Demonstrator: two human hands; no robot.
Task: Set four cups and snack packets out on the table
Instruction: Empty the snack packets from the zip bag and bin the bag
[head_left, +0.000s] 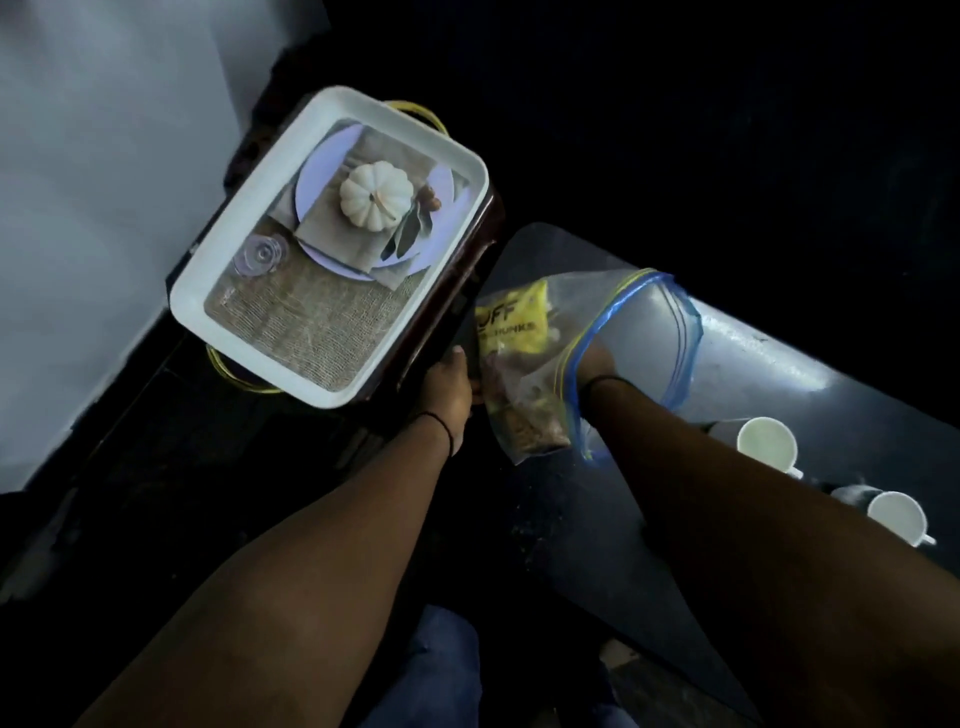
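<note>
A clear zip bag (639, 312) with a blue seal lies on the dark table (753, 358), mouth open toward me. Inside it are a yellow snack packet (514, 317) and brownish packets (535, 421). My left hand (447, 387) grips the bag's left side. My right hand (592, 364) is pushed through the mouth into the bag; the plastic hides its fingers, so what it holds is unclear. Two white cups (766, 444) (896, 517) stand upright on the table to the right of my right forearm.
A white rectangular tray (208, 291) with a printed pumpkin picture on its floor rests on a dark stand left of the table. Yellow handles stick out under it. A pale wall is at the left. My blue-trousered knee shows at the bottom.
</note>
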